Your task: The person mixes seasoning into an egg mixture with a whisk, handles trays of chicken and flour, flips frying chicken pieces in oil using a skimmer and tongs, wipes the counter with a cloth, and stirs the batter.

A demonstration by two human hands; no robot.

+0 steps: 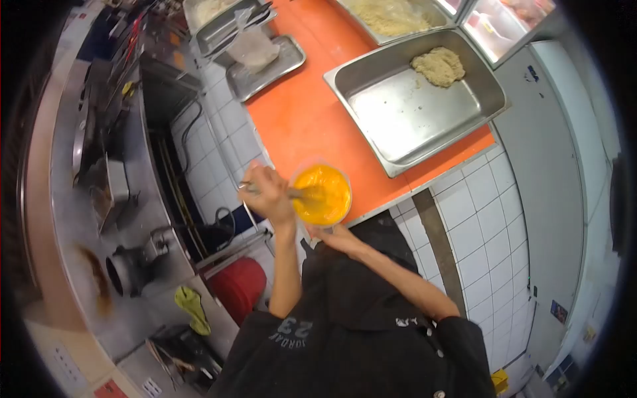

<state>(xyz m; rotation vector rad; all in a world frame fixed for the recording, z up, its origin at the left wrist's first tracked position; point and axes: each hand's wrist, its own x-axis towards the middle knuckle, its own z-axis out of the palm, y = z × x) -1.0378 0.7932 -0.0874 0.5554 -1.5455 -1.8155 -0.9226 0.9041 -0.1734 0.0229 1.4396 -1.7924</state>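
Observation:
A round bowl (pixel 350 199) of bright yellow-orange liquid, looking like beaten egg, stands at the near edge of the orange counter. My left hand (pixel 267 194) is closed around the handle of a whisk (pixel 296 193), whose head dips into the liquid and is blurred. At the near side of the bowl, my right hand (pixel 334 237) grips its lower rim; some of those fingers are hidden by the bowl.
A deep steel pan (pixel 398 113) holding a lump of breading-like mass (pixel 438 66) sits right of the bowl. Farther back are a pan of crumbs (pixel 391 16) and a small tray (pixel 286 65) with a plastic bag (pixel 254 50). A red bin (pixel 240 286) stands lower left.

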